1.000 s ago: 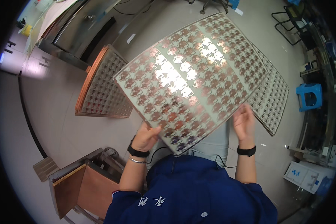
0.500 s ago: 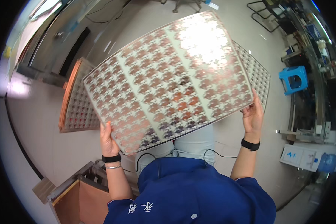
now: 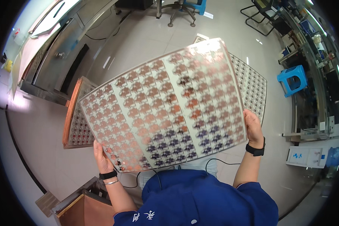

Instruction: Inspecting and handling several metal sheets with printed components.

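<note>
Holding a large flexible panel (image 3: 165, 109) of repeated copper circuit patterns up in the air, well above the floor (image 3: 147, 37) and tilted toward the head camera, probably so light catches the copper. Left hand (image 3: 103, 156) closed on the panel's lower left corner, right hand (image 3: 252, 126) gripping its right edge, thumb on the front face; grips sit at opposite edges, which likely keeps the thin sheet from sagging. Panel bows slightly. Behind the panel to the left, a copper-edged stack of similar sheets (image 3: 73, 128) lies on the floor; behind it to the right, another patterned sheet (image 3: 254, 84) peeks out. Further right of the panel a blue stool (image 3: 293, 78); up and left a steel cabinet (image 3: 60, 45)
</note>
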